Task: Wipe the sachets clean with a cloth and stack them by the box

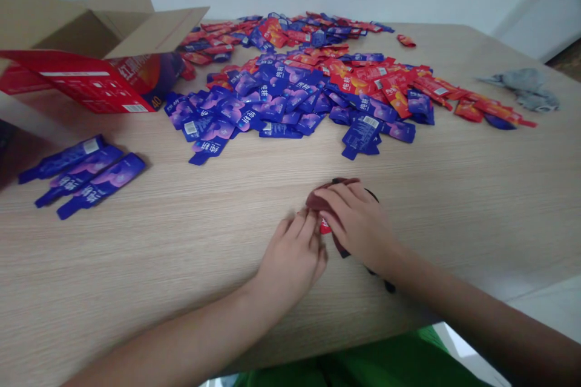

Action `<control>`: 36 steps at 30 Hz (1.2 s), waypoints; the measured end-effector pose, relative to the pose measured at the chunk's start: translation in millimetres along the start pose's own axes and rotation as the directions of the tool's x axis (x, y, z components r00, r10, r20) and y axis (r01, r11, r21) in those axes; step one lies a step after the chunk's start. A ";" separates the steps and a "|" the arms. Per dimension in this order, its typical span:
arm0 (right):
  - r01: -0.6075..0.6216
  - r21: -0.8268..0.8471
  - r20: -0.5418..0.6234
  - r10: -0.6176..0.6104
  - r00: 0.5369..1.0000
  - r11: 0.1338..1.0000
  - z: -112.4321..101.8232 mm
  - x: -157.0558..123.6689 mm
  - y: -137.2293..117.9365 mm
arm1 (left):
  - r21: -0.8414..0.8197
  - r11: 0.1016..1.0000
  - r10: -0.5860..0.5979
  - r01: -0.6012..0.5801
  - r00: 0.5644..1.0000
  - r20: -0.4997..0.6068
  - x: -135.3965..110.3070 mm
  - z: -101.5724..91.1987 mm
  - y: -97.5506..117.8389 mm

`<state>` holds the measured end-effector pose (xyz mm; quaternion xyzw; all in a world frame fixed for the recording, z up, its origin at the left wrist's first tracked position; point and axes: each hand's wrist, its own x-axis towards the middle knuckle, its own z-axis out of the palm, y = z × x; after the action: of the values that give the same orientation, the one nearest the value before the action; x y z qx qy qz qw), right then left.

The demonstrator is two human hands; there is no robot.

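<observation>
Curled fingers of the right hand [358, 220] are laid over a small stack of dark red packets [330, 190], so that its grip is closed down on them at lower centre of the frame, on the counter [454, 205]. Only the top edge of the stack and a red corner between the two hands are seen. The left hand [293, 257] is pressed against the stack's near side, its fingertips bent narrowly and touching the packets; whether anything is pinched there cannot be told. Above, a wide heap of blue and red sachets [318, 81] is spread across the counter. Three blue sachets [84, 175] are lined up at left, and an open cardboard box [100, 48] is seen at upper left.
</observation>
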<state>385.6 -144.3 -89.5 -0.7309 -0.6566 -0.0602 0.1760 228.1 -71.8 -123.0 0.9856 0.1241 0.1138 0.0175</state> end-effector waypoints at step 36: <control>-0.113 -0.127 -0.012 0.112 0.994 0.985 10.7 -13.4 23.1 | 0.073 0.997 0.012 -0.011 1.000 -0.014 1.8 -1.5 1.6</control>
<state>405.0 -155.0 -107.8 -0.7764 -0.6087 -0.0937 0.1339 229.8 -72.9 -121.0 0.9854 0.1227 0.1165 -0.0202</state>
